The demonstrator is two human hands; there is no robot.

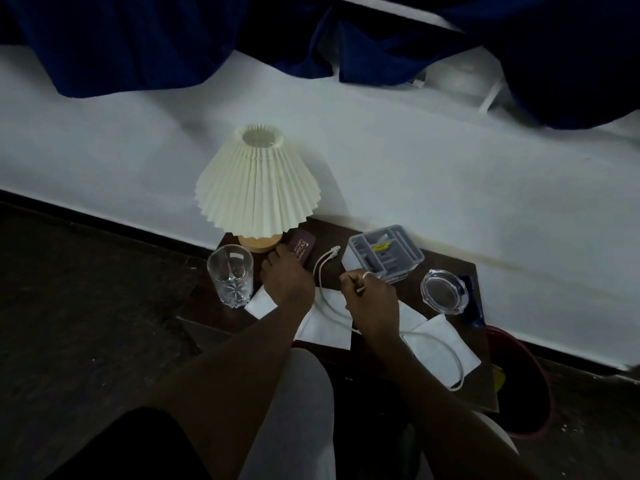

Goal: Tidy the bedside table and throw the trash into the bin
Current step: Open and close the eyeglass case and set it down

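Fingers (277,255) of the left hand (287,282) close on the maroon spectacle case (302,250) beside the lamp (256,188); the right hand (372,299) pinches something small I can't identify. Sorting looks barely begun: tissues (446,348) lie on the desk (446,261), needing gathering for the red bin (530,386).

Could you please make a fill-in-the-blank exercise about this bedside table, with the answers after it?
1. The left hand touches a maroon ____ case.
2. The drinking glass stands to the ____ of the lamp base.
3. The white cable lies across white ____.
4. The red bin stands on the table's ____ side.

Answers: spectacle; left; tissues; right
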